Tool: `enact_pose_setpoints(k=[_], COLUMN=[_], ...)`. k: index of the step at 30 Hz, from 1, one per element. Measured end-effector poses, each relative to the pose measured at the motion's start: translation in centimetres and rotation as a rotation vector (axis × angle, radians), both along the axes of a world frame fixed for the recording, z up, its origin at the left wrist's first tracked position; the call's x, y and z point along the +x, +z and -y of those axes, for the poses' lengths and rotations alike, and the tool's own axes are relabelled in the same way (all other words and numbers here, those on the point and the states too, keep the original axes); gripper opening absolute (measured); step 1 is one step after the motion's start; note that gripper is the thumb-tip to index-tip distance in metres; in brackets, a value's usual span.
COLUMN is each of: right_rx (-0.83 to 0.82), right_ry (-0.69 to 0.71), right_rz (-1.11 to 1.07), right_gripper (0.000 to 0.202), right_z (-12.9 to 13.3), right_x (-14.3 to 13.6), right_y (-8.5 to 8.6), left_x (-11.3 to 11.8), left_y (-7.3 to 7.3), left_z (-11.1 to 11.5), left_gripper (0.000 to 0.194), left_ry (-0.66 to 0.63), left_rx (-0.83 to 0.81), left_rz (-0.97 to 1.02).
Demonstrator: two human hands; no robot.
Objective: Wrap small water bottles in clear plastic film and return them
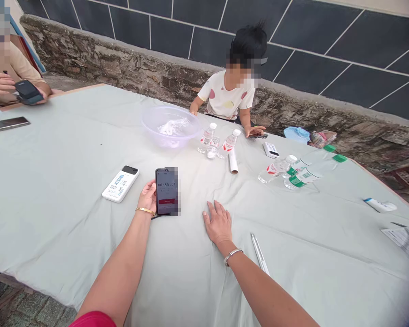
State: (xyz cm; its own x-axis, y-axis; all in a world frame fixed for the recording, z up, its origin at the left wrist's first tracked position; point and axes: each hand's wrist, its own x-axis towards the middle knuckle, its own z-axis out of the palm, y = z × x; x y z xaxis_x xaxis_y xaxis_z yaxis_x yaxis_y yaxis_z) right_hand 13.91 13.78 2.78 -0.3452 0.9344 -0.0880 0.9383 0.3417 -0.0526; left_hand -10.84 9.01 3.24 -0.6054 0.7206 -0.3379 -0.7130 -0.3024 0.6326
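My left hand (148,196) grips a dark smartphone (165,193) by its left side, with the screen tilted up towards me. A timer reading and a red button show on that screen; a blurred patch hides its right edge. Flat on the grey tablecloth (191,268), my right hand (218,222) rests with its fingers stretched out and holds nothing. A silver-white pen (260,253) lies to the right of my right wrist. To the left of the phone is a white power bank (121,184).
Across the table sits a person (230,93), near a translucent purple basin (170,127) with clear plastic inside. Several water bottles (229,144) and a paper roll (233,162) stand or lie mid-table. Another person (23,68) is at far left. More bottles (276,169) lie to the right.
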Motion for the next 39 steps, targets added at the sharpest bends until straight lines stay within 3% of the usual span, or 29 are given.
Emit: enact_pose_setpoints(k=[17, 24, 39], right_rx=[0.031, 0.032, 0.023], right_ry=[0.016, 0.017, 0.009], right_rz=[-0.008, -0.012, -0.027], right_gripper=[0.052, 0.052, 0.052], right_z=[0.04, 0.01, 0.06], right_x=[0.05, 0.03, -0.09], right_y=[-0.08, -0.18, -0.01], left_x=[-0.21, -0.13, 0.02], left_y=[-0.76, -0.44, 0.19], left_z=[-0.14, -0.09, -0.02], left_gripper=[0.043, 0.033, 0.035], left_ry=[-0.008, -0.002, 0.009], left_rx=[0.022, 0.006, -0.01], left_rz=[-0.026, -0.02, -0.009])
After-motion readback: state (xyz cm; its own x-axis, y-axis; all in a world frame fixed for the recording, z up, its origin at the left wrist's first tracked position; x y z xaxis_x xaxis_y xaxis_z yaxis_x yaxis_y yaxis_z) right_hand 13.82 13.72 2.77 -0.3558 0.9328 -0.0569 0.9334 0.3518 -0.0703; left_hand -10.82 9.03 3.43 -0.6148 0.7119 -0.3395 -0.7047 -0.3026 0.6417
